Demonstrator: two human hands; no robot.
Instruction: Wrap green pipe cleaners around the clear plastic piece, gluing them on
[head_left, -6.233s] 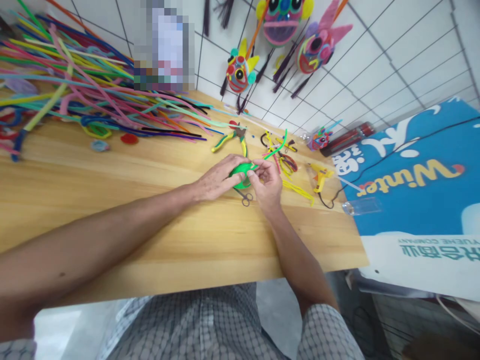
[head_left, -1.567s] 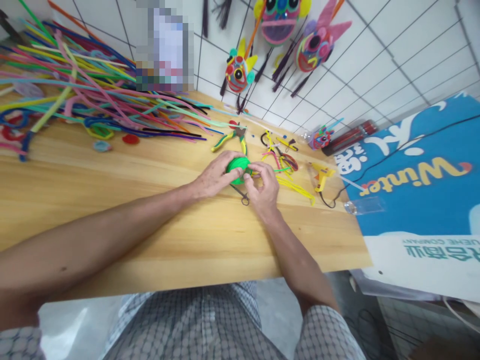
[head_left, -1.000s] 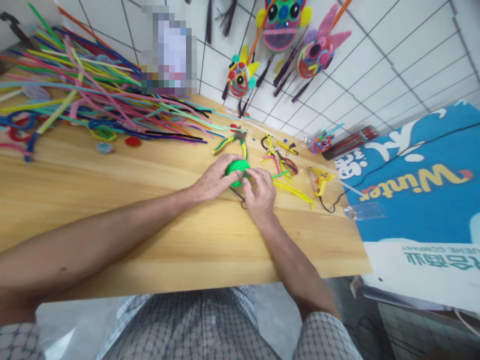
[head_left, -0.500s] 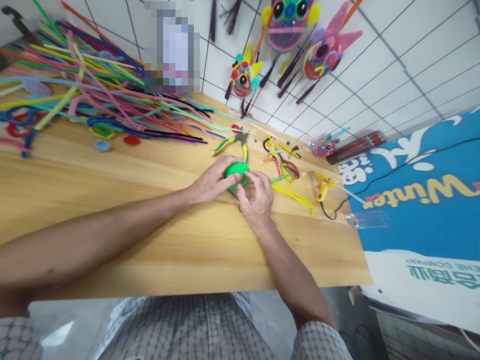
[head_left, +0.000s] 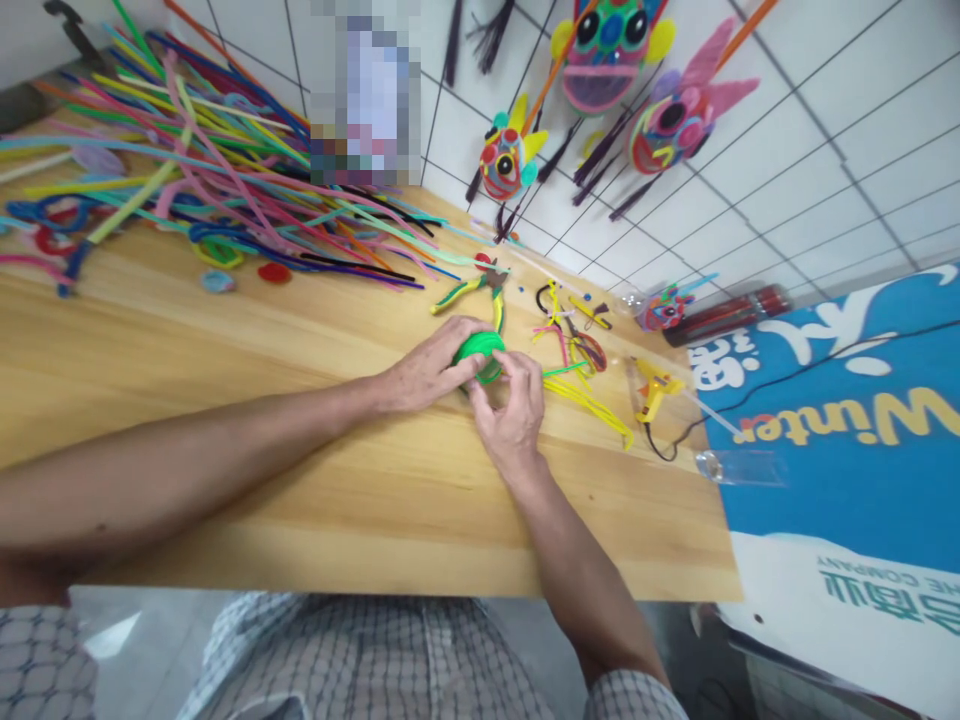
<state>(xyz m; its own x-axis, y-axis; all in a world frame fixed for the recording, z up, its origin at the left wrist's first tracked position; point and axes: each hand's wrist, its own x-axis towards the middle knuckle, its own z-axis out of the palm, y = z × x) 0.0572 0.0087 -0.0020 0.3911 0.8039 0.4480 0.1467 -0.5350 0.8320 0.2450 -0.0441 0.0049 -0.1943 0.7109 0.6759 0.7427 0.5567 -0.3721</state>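
Observation:
A round coil of green pipe cleaner (head_left: 480, 346) is between my two hands near the middle of the table. My left hand (head_left: 429, 368) is wrapped round its left side, thumb along the near edge. On the right, my right hand (head_left: 513, 405) pinches the coil's edge between thumb and bent fingers. What lies beneath the coil is hidden by the fingers. Just beyond it are pliers with yellow-green handles (head_left: 501, 308). Yellow pipe cleaners (head_left: 589, 402) and a green strand (head_left: 564, 370) lie to the right of my right hand.
Many coloured pipe cleaners (head_left: 247, 190) are heaped at the back left. Red-handled scissors (head_left: 591, 352), a yellow glue gun (head_left: 657, 388) with its cord and a clear plastic bottle (head_left: 742, 467) lie to the right. Decorated fish-like figures (head_left: 606, 60) hang before the tiled wall.
The view has shifted slightly, so the table's contents sit a little lower and to the right. Both hands stay on the green coil, with the right fingers slightly moved.

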